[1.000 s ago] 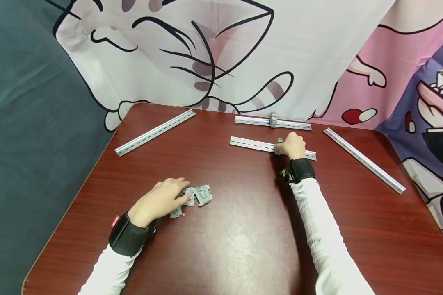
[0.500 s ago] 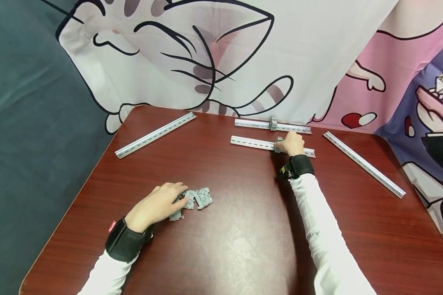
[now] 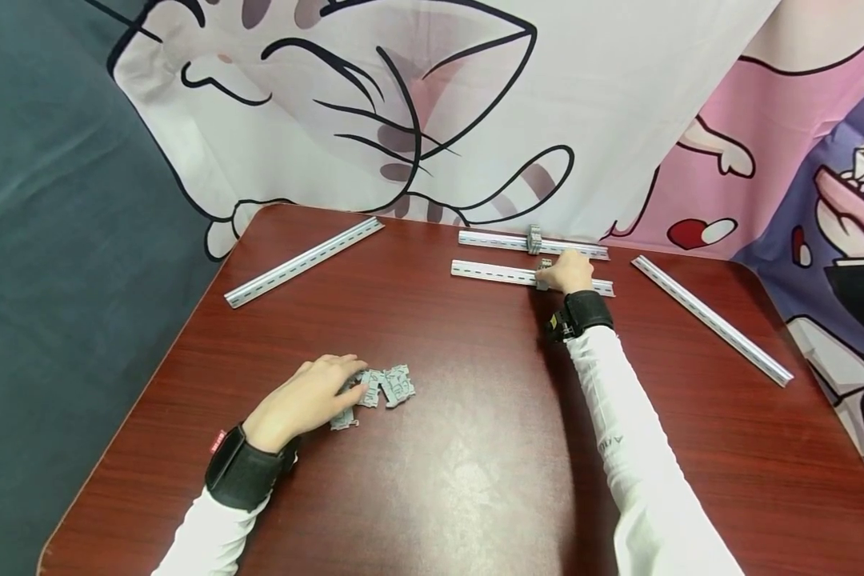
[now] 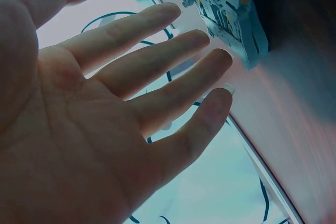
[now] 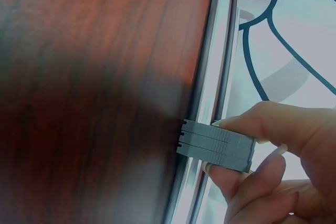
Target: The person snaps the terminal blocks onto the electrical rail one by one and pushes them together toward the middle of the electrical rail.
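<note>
My right hand [image 3: 571,273] pinches a small stack of grey DIN rail terminal blocks [image 5: 215,146] between thumb and fingers. The stack sits across a slotted metal DIN rail [image 3: 491,271], right of its middle. My left hand [image 3: 310,396] is held over the near-left table with fingers spread and nothing in its grasp. By its fingertips lie several loose grey terminal blocks [image 3: 398,386], partly covered by the hand in the head view. In the left wrist view, terminal blocks [image 4: 231,17] stand just past the fingertips.
Behind the worked rail lies another DIN rail [image 3: 493,240] carrying a grey block stack [image 3: 534,240]. Slanted bare rails lie at the left [image 3: 302,262] and right [image 3: 713,320] of the brown table [image 3: 461,480]. A printed curtain [image 3: 619,96] hangs along the back edge.
My right hand has shifted slightly away from me, and the rail with its block stack has moved along, nearer the back rail. The left hand has drawn back slightly from the loose blocks.
</note>
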